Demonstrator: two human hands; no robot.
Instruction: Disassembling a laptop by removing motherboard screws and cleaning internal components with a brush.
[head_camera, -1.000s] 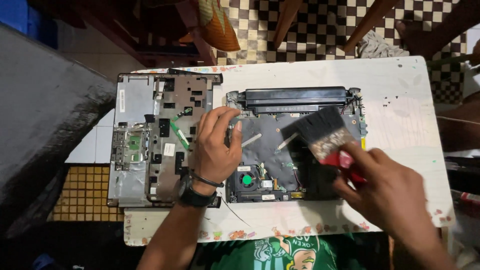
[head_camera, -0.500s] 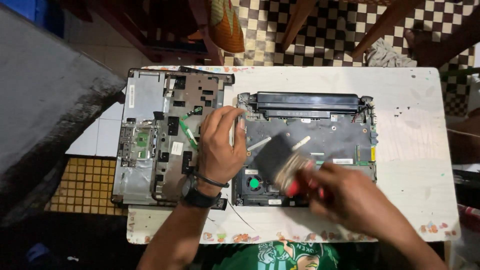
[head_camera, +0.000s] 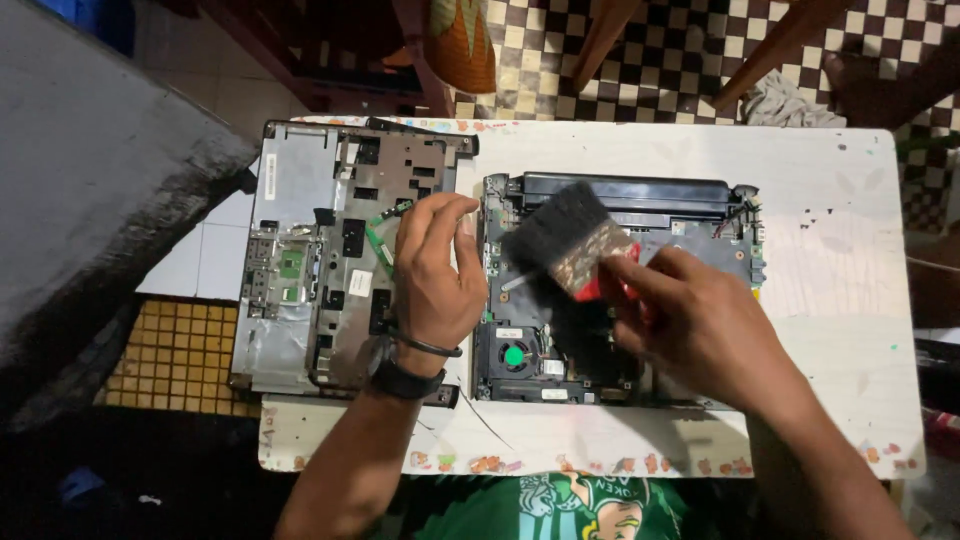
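Observation:
An opened laptop base (head_camera: 700, 215) with its circuit board and a small fan with a green hub (head_camera: 515, 356) lies on a white table (head_camera: 840, 200). My right hand (head_camera: 700, 325) grips a flat paintbrush (head_camera: 568, 238) with black bristles and a red handle, bristles held over the board's upper left part. My left hand (head_camera: 435, 270) rests with fingers curled on the left edge of the laptop base, a dark watch on its wrist. A removed grey cover panel (head_camera: 320, 250) lies just left of that hand.
The table's front edge carries a coloured printed border (head_camera: 600, 465). Checkered tile floor, wooden chair legs (head_camera: 610, 35) and a crumpled cloth (head_camera: 790, 100) lie beyond the far edge. A dark sloped surface (head_camera: 90, 170) stands at the left, over yellow tiles.
The brush has swept from the right side of the board leftward and now sits up over the upper left part. My left hand has stayed on the laptop's left edge.

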